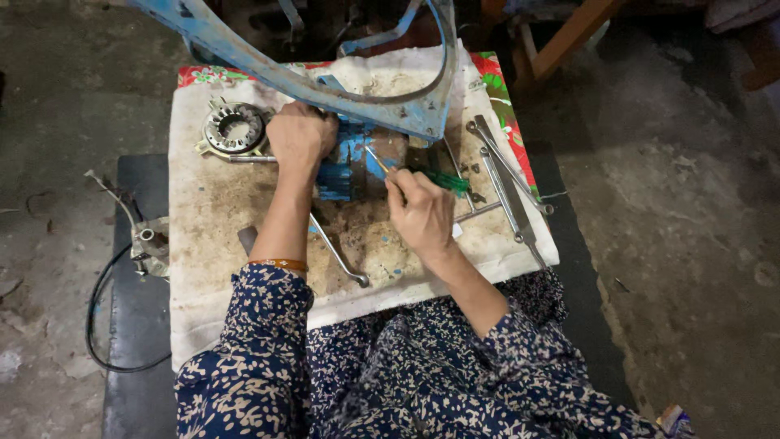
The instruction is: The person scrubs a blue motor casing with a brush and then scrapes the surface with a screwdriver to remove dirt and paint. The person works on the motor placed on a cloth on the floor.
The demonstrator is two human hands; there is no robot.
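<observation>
Gripping the blue motor (345, 167), left hand (301, 136) closed; right hand (421, 213) pinches a green-handled screwdriver (431, 177); wrenches (508, 183) beside.

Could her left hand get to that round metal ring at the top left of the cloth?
Probably yes. The left hand rests on the blue motor right beside the ring, and only bare cloth lies between them. The blue frame passes just above, but does not seem to cover the ring.
</observation>
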